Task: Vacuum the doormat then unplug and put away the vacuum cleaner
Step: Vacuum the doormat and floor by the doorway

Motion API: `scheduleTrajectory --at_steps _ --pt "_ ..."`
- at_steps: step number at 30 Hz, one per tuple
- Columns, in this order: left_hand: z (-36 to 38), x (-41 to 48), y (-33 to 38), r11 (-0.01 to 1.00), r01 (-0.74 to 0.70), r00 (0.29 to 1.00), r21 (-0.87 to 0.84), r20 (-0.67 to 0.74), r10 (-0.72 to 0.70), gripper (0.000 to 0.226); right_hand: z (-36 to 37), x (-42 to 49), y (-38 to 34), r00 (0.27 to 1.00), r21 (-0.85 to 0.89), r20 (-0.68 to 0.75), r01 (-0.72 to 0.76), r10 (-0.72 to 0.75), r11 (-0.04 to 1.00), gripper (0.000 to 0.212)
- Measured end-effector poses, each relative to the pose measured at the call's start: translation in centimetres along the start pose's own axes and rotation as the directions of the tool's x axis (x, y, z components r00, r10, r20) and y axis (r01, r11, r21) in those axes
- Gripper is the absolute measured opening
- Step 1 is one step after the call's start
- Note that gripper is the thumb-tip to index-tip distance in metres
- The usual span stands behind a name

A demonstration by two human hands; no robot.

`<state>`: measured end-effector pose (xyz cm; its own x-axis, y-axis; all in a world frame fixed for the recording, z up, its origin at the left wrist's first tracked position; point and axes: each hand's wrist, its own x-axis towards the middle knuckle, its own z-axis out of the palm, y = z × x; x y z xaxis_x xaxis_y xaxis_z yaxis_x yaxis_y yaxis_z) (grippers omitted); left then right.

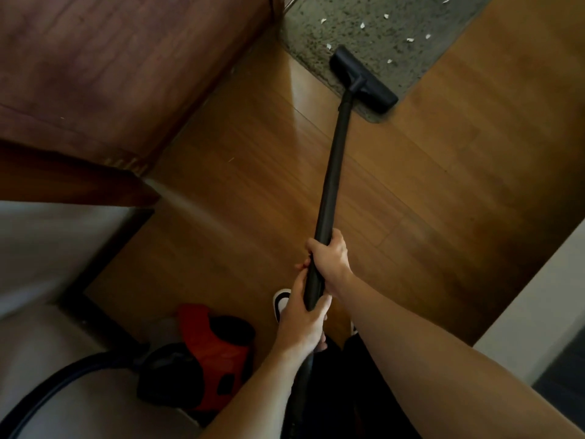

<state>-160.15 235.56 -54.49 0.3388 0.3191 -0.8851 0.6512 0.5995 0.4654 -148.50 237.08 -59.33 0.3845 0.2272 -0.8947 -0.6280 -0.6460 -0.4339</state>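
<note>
Both my left hand (302, 318) and right hand (329, 255) clamp the long black vacuum tube (332, 172), steering its flat black head (364, 79) over the grey doormat (380, 33) corner.

You are standing in a home: a glossy brown wood-plank floor (240, 191) runs underfoot, a grey speckled pile doormat (364, 36) lies at its far end beside a dark reddish wooden cabinet (95, 74), and a red-and-black canister vacuum cleaner (209, 359) sits near your feet.

Open wooden floor (253, 185) leads to the doormat (380, 26); a dark cabinet (110, 74) crowds the left, the red vacuum cleaner (215, 353) blocks the near left.
</note>
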Motion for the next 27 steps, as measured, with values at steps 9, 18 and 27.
scheduleTrajectory --at_steps 9,18,27 --pt "-1.5 1.5 -1.9 0.999 -0.025 0.997 0.044 -0.065 0.028 0.052 1.7 1.0 1.0 1.000 -0.027 -0.006 0.006 -0.006 1.000 0.027" --pt "2.8 2.5 1.5 0.997 -0.062 0.993 0.045 -0.097 0.066 0.049 -2.2 2.6 -2.6 0.999 -0.049 0.033 0.015 -0.013 0.999 0.023" --pt "8.4 5.0 6.2 0.997 -0.071 0.994 0.000 -0.080 0.071 0.050 -7.8 5.3 -7.2 1.000 -0.079 0.027 0.013 -0.011 0.997 0.026"
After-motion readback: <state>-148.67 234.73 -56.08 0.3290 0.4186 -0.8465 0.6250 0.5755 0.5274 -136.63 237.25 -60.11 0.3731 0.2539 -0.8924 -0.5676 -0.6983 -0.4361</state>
